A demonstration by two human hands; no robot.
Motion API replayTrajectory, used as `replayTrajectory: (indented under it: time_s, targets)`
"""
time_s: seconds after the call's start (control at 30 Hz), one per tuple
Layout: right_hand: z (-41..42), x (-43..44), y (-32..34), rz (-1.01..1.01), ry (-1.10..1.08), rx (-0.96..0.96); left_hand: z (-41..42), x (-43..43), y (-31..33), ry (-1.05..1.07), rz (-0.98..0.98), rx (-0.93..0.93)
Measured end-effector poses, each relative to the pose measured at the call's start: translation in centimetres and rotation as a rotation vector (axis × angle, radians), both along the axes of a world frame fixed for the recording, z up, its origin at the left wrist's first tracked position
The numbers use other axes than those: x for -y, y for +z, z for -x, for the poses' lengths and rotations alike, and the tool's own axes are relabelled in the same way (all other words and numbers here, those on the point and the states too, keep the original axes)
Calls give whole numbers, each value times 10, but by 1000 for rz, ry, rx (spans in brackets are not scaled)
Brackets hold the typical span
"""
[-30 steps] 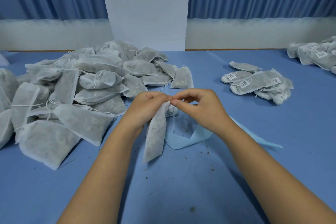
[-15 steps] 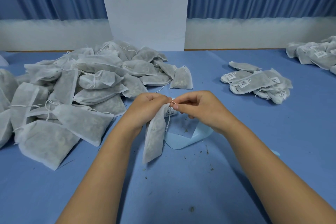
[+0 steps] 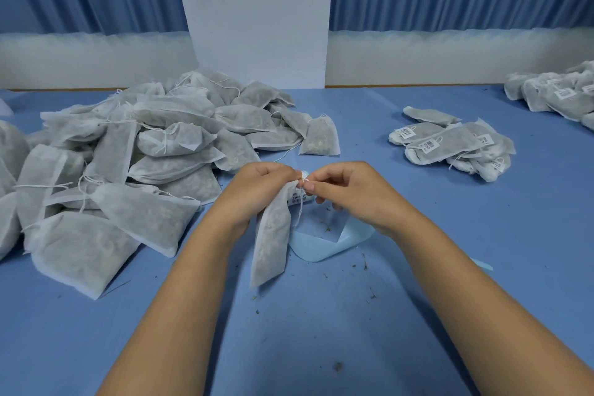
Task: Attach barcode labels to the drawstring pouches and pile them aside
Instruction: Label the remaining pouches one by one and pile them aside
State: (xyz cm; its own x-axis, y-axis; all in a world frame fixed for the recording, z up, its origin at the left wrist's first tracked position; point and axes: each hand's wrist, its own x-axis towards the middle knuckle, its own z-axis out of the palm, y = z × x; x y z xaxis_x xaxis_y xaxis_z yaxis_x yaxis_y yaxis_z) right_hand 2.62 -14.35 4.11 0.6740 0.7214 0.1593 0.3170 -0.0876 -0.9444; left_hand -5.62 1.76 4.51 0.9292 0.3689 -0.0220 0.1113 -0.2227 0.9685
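Observation:
A white drawstring pouch (image 3: pixel 271 235) hangs in the middle of the view, its top gripped by my left hand (image 3: pixel 260 190). My right hand (image 3: pixel 350 193) pinches the pouch's string at its top, right against the left fingers. A small white barcode label (image 3: pixel 299 199) shows just below the fingertips, beside the pouch's neck. A large heap of unlabelled pouches (image 3: pixel 154 157) lies on the left. A small pile of labelled pouches (image 3: pixel 450 145) lies on the right.
A pale blue label backing strip (image 3: pixel 324 247) curls on the blue table (image 3: pixel 321 331) under my hands. More labelled pouches (image 3: pixel 559 93) sit at the far right edge. A white pillar (image 3: pixel 254 16) stands behind the table. Small crumbs dot the tabletop.
Both hands stayed together at the pouch's top. The right hand drew slightly in, and the blue strip's tail on the right slid mostly under my right forearm.

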Motion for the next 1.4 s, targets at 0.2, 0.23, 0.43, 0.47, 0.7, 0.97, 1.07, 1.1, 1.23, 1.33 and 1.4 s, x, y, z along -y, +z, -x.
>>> replayTrajectory:
  time_s: [0.2,0.23,0.43,0.47,0.7,0.97,1.07,1.1,1.23,1.33,1.4]
  targets:
    - [0,1,2,61,9,-54,1,2,2,10,-2,6]
    - [1,1,2,45,23,-80,1,3,1,7,-3,15]
    - [0,1,3,33,51,-164,4,5,2,-6,-16,92]
    - [0,1,2,35,43,-172,4,5,2,-6,-24,91]
    - [2,-3,-1,-124,-108,-139,6,4,5,-51,74,14]
    - [7,-6,-2,-185,-121,-5,8,5,7,-102,225,36]
    - [7,-5,-1,-181,-116,-8,6,4,6,-88,211,32]
    - [7,-5,-1,-183,-112,-8,6,3,6,-85,203,29]
    - [6,-5,-2,-157,-156,38,5,2,4,-68,158,2]
    - [6,-5,-2,-169,-176,15,5,2,2,-65,68,-9]
    - [7,-5,-2,-166,-180,12,6,3,2,-133,25,-5]
